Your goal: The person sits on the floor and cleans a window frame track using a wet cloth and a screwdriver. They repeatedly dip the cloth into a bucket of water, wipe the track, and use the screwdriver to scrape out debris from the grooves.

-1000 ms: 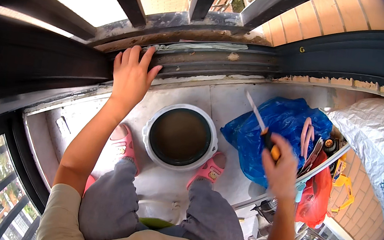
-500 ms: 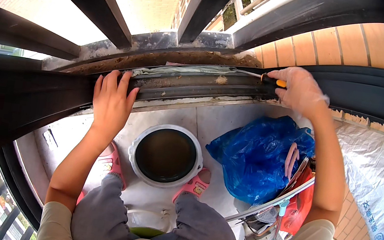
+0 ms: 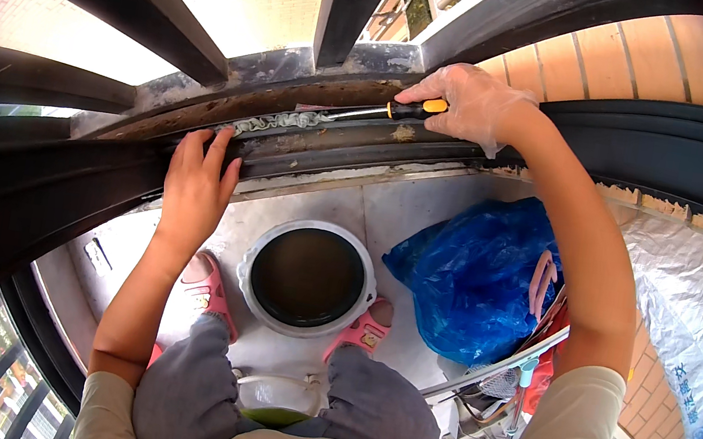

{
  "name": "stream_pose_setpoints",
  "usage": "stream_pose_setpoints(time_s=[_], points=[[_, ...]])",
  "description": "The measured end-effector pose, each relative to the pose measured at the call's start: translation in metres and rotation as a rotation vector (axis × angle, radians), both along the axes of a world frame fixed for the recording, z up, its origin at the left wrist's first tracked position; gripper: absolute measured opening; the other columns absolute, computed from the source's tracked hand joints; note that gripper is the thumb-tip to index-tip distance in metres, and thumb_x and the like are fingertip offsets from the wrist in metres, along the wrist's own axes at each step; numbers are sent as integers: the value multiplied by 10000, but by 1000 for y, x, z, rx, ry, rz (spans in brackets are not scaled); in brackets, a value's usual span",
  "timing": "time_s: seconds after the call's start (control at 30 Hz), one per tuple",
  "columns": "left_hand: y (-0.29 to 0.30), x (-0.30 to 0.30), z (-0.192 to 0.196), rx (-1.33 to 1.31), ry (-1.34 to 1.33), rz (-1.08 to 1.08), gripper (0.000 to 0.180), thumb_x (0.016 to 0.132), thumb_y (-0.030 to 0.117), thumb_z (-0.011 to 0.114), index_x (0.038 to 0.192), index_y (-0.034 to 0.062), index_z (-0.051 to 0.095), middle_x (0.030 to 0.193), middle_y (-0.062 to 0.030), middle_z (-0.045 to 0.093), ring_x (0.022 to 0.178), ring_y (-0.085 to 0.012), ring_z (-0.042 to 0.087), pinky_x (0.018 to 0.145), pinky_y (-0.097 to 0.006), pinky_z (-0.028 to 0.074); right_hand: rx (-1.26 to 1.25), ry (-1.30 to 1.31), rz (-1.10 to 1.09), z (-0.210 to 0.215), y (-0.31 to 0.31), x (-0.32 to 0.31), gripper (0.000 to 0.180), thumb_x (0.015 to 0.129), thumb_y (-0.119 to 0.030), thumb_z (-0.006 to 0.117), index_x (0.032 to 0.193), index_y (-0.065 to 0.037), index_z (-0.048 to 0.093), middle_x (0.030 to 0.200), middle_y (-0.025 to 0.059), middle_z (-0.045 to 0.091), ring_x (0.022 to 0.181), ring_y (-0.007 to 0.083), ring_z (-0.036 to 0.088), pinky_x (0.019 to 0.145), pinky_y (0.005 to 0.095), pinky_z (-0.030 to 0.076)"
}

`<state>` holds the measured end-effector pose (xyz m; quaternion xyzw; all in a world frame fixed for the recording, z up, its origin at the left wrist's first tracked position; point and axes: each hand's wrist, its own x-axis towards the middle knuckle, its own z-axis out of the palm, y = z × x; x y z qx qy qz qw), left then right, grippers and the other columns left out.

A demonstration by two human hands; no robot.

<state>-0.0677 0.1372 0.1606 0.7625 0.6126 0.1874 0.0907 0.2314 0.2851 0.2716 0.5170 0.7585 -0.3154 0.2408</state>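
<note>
My right hand [image 3: 477, 109], in a clear thin glove, grips a screwdriver [image 3: 408, 111] with a black and yellow handle. The screwdriver's metal shaft points left, and its tip meets a crumpled pale grey strip of cloth [image 3: 279, 123] lying along the dirty window track [image 3: 340, 147]. My left hand [image 3: 194, 194] is bare and rests on the dark frame at the strip's left end, fingers stretched out. Its fingertips touch or nearly touch the strip; I cannot tell which.
A white-rimmed bucket [image 3: 363, 262] of murky water stands between my feet. Right of it lie a blue plastic bag [image 3: 469, 283] and a metal rack [image 3: 499, 360] with assorted items. Dark bars [image 3: 346, 10] rise beyond the track. A white sheet [image 3: 676, 295] hangs at the right.
My right hand has moved left along the track with the screwdriver. The cloth strip, longer and flatter before, is now bunched into folds toward my left hand, which stays on the frame.
</note>
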Motion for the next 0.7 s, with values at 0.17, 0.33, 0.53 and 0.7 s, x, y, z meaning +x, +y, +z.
stream_pose_setpoints(time_s=[0.17,0.33,0.53,0.7], points=[[-8,-5,0,49,-79,60,349,819,70,627,1153,2,552,1097,-161,538,1030,-349,524,920,-442,426,144,31,146,4,-1,5,446,791,-105,645,1226,-197,619,1182,130,608,1108,299,551,995,367,417],[-5,-5,2,67,-49,15,303,819,42,606,1118,2,569,1116,-149,550,1065,-338,517,989,-471,377,176,35,149,15,-3,19,421,796,-99,636,1212,-163,627,1195,143,608,1090,298,564,989,373,419],[-5,-8,0,59,-57,5,292,813,45,613,1100,7,581,1122,-139,556,1086,-328,514,1004,-471,366,244,-14,82,36,-38,13,401,824,-120,639,1223,-159,617,1152,159,624,1029,312,592,969,379,432],[-3,-4,1,61,-40,-7,291,806,47,622,1093,14,587,1125,-132,559,1093,-320,516,1005,-470,366,395,107,150,20,-53,8,409,829,-137,642,1234,-187,609,1097,159,636,1023,325,583,940,380,440]])
